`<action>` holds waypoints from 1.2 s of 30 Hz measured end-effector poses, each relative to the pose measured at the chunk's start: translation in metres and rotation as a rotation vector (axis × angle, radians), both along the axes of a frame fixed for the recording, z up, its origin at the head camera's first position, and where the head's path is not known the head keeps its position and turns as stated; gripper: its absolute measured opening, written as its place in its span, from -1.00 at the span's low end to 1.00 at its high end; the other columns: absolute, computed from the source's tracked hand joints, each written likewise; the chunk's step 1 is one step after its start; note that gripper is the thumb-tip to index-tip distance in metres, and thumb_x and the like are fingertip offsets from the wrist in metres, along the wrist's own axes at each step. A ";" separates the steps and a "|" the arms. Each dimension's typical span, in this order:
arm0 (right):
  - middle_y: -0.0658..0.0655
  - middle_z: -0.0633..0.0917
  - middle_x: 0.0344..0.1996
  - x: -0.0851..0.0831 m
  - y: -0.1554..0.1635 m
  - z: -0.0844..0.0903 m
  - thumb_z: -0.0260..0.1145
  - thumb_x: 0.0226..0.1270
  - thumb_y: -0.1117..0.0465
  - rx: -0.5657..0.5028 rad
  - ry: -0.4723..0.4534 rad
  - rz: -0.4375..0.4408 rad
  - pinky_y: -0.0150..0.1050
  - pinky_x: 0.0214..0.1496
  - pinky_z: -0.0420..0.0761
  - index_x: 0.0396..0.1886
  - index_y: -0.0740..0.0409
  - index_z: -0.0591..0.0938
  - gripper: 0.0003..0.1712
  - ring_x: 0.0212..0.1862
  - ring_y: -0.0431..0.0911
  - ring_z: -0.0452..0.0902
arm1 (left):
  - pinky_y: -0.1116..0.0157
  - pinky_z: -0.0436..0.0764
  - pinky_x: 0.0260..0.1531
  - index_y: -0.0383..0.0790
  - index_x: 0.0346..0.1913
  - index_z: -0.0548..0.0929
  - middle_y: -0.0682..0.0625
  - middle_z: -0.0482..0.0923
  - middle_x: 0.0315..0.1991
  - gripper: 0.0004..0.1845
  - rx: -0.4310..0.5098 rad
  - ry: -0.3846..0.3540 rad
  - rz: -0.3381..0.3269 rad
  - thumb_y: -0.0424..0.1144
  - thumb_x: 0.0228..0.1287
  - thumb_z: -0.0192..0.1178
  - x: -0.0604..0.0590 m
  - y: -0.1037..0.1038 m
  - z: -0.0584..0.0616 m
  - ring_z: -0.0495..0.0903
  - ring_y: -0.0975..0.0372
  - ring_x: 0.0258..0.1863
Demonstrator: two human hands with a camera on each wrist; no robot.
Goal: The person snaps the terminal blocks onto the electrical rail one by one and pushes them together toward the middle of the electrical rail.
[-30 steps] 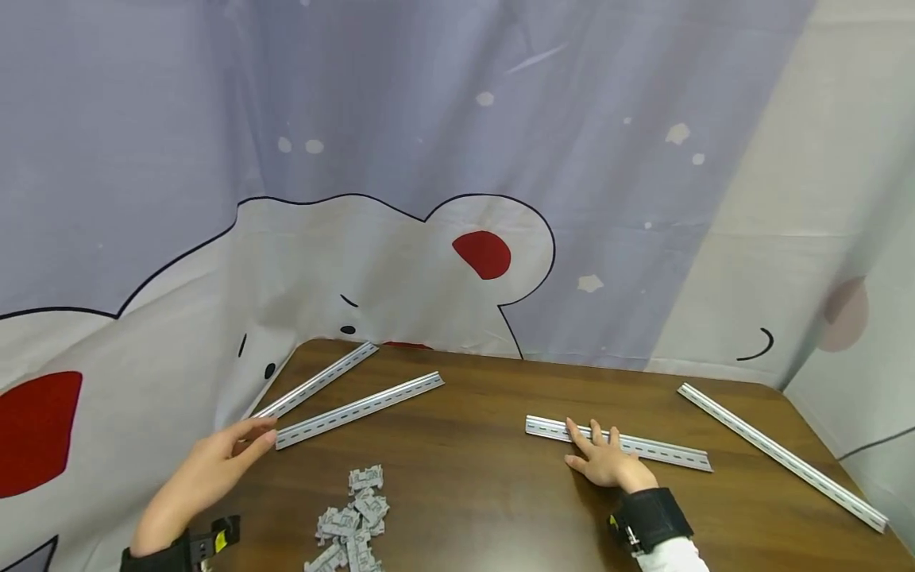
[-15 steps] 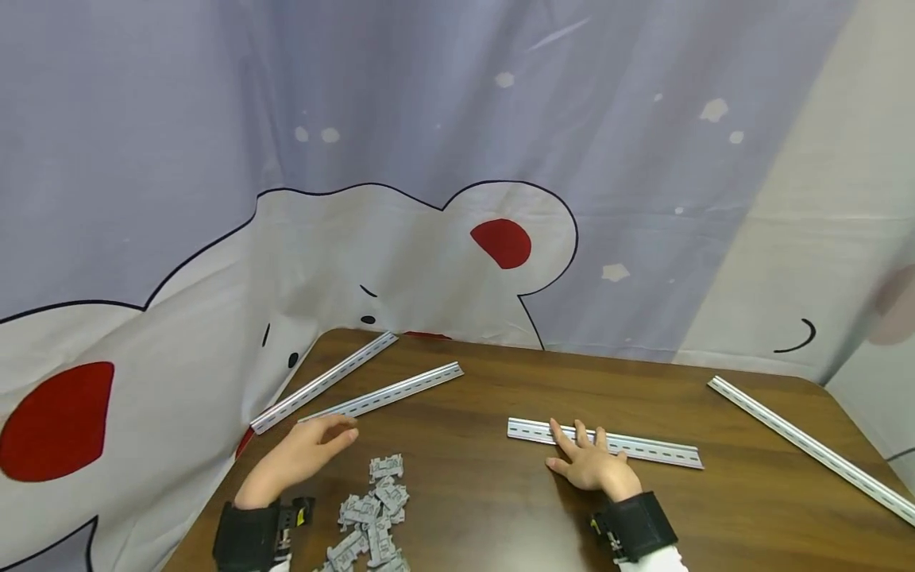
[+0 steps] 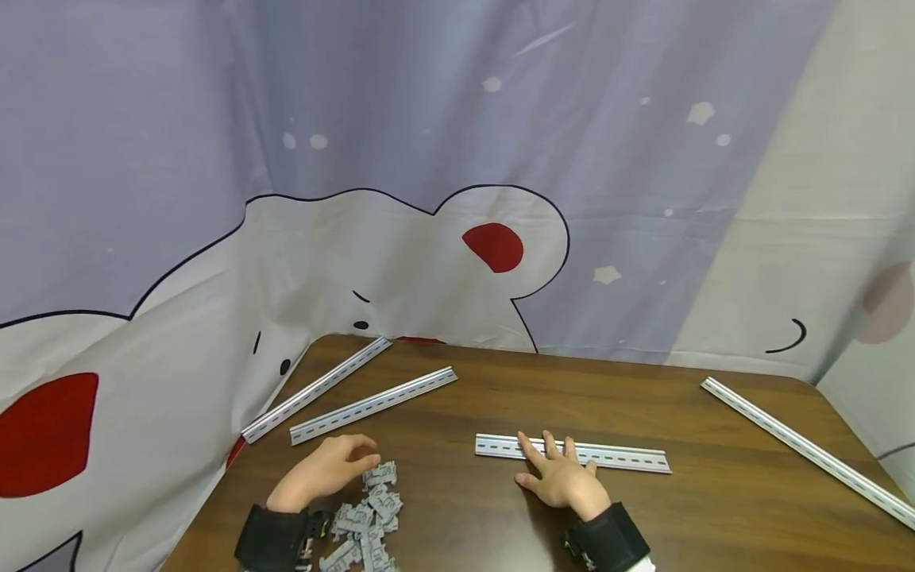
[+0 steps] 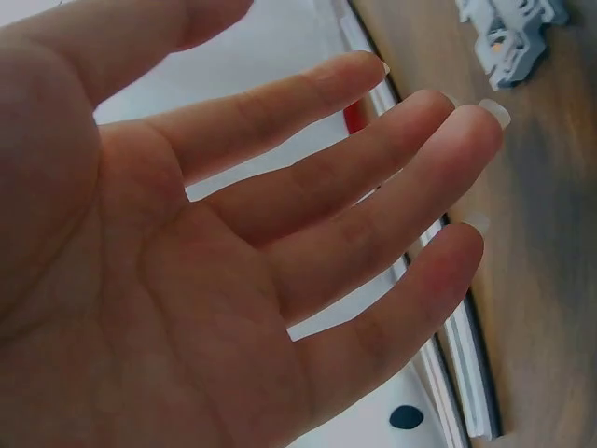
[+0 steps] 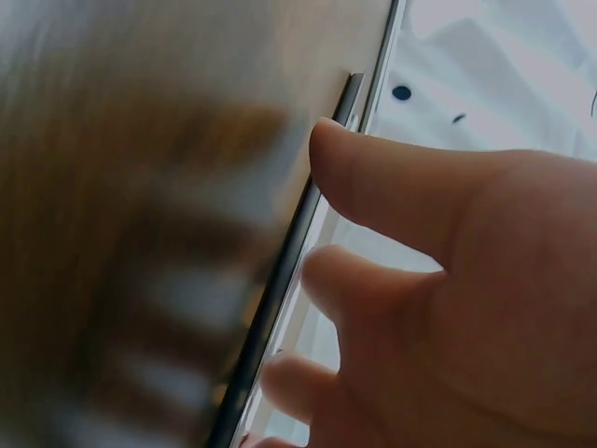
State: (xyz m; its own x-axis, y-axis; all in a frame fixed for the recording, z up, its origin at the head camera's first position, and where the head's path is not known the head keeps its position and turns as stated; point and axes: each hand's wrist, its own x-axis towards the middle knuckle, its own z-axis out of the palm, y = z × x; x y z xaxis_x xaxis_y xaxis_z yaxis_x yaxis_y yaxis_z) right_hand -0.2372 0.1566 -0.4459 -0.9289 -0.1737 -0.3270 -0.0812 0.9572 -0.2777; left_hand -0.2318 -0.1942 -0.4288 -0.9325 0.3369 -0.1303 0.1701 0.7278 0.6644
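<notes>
My right hand rests with spread fingers on a slotted metal DIN rail, which lies nearly crosswise on the table. From the right wrist, the fingertips and thumb of that hand show along the rail's dark edge. My left hand hovers at the upper left of a pile of small grey plastic DIN-rail clips, fingertips close to the topmost one. Seen from the left wrist, the palm holds nothing and its fingers are loosely extended; part of a grey clip shows beyond them.
Two more slotted rails lie at the back left, one along the table's left edge and one beside it. Another long rail slants along the right side. A printed curtain hangs behind the brown wooden table.
My left hand has left the near end of a left-hand rail and come right, toward the grey clips. The rail under my right hand has shifted left and slightly nearer, together with that hand.
</notes>
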 end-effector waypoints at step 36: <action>0.33 0.14 0.48 0.023 -0.040 0.010 0.17 0.38 -0.15 -0.092 0.086 0.108 0.45 0.27 0.13 0.49 -0.11 0.22 -0.26 0.48 0.34 0.00 | 0.25 0.36 -0.36 -0.22 -0.33 0.42 -0.02 0.37 -0.42 -0.70 -0.109 0.110 0.003 -0.46 0.05 0.39 -0.007 0.022 -0.029 0.33 0.19 -0.41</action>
